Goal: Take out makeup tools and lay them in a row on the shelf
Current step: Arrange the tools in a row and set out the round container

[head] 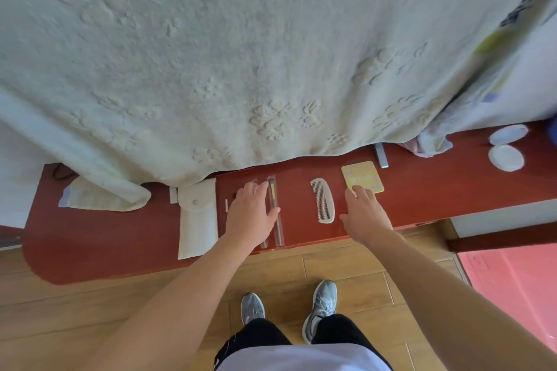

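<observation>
Brush (273, 200), centre frame: probably light, stiff, sleeve-slick, best pinched mid-handle; left grip (251, 214) flat, unclasped, touching it; right grip (363, 211) open, fingertips on mirror (361, 175).

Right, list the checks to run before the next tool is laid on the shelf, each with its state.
1. The left hand is free: ok, fingers straight by the sleeved brush.
2. The right hand is free: ok, touching the yellow square.
3. The comb lies clear: ok, gaps on both sides.
4. The shelf has room: ok, bare red surface between square and round pads.
5. The white pouch is emptied: cannot tell, its inside is hidden.
</observation>
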A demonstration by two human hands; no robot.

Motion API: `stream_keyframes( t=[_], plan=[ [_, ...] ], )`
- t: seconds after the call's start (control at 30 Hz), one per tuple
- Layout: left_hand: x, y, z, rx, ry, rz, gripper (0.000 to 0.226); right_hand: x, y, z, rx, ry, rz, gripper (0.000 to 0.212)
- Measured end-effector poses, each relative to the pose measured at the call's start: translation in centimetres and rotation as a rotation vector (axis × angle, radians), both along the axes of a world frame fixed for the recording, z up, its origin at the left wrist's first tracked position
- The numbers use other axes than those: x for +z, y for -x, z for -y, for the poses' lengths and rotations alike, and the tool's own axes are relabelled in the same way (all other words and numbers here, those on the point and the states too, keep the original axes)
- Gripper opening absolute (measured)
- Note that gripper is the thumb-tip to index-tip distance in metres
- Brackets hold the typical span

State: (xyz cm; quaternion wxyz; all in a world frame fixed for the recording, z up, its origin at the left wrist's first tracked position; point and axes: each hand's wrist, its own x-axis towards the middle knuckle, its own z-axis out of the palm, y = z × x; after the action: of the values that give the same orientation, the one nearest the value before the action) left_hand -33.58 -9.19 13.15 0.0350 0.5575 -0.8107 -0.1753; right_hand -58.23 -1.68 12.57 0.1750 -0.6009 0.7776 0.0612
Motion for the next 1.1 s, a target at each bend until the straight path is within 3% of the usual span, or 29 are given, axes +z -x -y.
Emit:
stream_keyframes(
  t=[0.3, 0.47, 0.67, 1.1],
  plan=[
    [-1.4, 10.2, -2.1, -0.054, -0.136, -0.019, 0.064, -1.1, 6.2, -1.3, -0.111, -0.020, 0.053, 0.053],
    [-2.3, 13.7, -2.5, -0.033, -0.179, 0.064, 0.058, -2.0, 7.6, -1.3, -0.091, -0.061, 0.109, 0.057],
    [-3.2, 15.3, -2.9, -0.003, -0.174, 0.147, 0.052, -2.9, 8.4, -1.3, -0.054, -0.072, 0.149, 0.061],
    [-3.3, 15.7, -2.6, 0.094, -0.204, 0.108, 0.046, -2.4, 8.0, 0.1, -0.099, -0.084, 0.148, 0.052]
  ],
)
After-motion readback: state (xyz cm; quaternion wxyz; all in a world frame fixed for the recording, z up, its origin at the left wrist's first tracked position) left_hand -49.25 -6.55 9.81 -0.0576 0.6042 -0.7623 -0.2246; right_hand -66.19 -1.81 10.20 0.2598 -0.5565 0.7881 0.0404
